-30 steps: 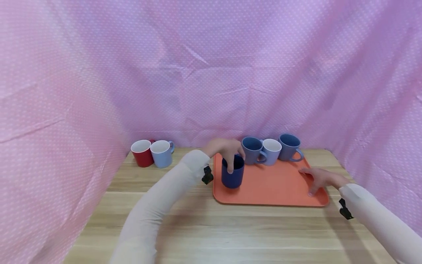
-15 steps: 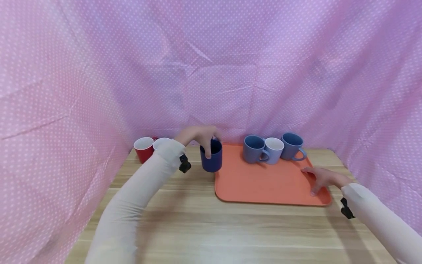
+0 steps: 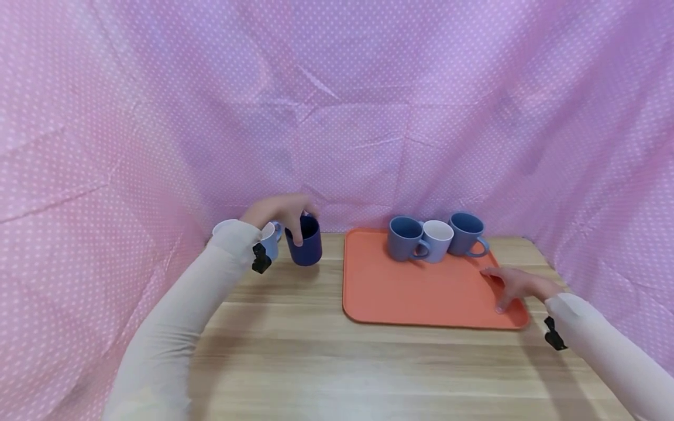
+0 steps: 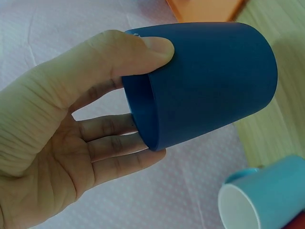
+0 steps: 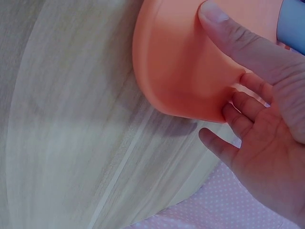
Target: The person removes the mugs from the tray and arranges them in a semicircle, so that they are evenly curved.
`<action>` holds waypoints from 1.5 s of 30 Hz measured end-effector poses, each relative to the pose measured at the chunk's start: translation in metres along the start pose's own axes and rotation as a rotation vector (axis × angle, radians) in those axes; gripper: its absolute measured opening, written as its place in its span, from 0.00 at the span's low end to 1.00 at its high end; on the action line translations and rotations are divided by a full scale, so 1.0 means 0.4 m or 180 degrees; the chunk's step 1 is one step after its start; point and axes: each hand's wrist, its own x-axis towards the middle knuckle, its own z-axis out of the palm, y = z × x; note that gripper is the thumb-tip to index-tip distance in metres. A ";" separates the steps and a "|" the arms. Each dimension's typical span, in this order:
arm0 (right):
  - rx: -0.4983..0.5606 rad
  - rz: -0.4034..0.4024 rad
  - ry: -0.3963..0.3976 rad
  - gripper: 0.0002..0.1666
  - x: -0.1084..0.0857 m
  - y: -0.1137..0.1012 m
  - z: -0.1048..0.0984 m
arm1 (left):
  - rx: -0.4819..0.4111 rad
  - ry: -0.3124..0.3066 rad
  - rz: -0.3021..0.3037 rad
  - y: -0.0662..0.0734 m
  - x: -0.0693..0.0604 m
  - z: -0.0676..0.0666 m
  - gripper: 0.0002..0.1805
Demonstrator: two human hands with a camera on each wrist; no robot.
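Note:
My left hand (image 3: 281,211) holds a dark blue mug (image 3: 308,247) upright by its rim, left of the orange tray (image 3: 416,301). In the left wrist view, the thumb presses the outside of the dark blue mug (image 4: 214,76) while the other fingers lie at its mouth. No handle shows, and I cannot tell whether the base touches the table. My right hand (image 3: 518,285) rests at the tray's right rim. Its thumb (image 5: 228,28) lies straight over the tray, and several fingertips touch the rim. A light blue mug (image 3: 271,244) stands beside the held mug, partly behind the left wrist.
Toward the tray's back stand a grey-blue mug (image 3: 402,242), a white-lavender mug (image 3: 437,245) and another grey-blue mug (image 3: 463,237). At far left, a mug rim (image 3: 220,225) peeks out behind the sleeve. A pink dotted cloth (image 3: 342,117) hangs behind the wooden table (image 3: 326,368).
My left hand has carried the dark blue mug leftward off the tray to beside the light blue mug. The left arm now covers most of the red mug. My right hand stays on the tray.

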 end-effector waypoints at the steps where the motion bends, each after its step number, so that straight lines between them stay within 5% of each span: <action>1: 0.0007 -0.0005 -0.0001 0.56 -0.002 0.002 0.001 | -0.0032 0.0001 0.0002 -0.008 0.000 0.002 0.43; 10: -0.0006 0.0256 -0.0096 0.57 0.000 -0.018 -0.004 | -0.0153 0.0153 -0.0103 -0.080 0.008 0.019 0.42; 22: 0.0087 0.0323 -0.0088 0.57 -0.007 -0.021 0.002 | 0.0075 0.0206 -0.0149 -0.124 0.030 0.045 0.40; 37: 0.0115 0.0348 -0.0053 0.57 -0.006 -0.012 0.000 | -0.0146 0.0061 -0.0302 -0.139 0.044 0.050 0.42; 45: 0.0062 0.0354 -0.0052 0.57 -0.003 -0.014 -0.001 | -0.0032 0.0024 -0.0350 -0.141 0.052 0.056 0.43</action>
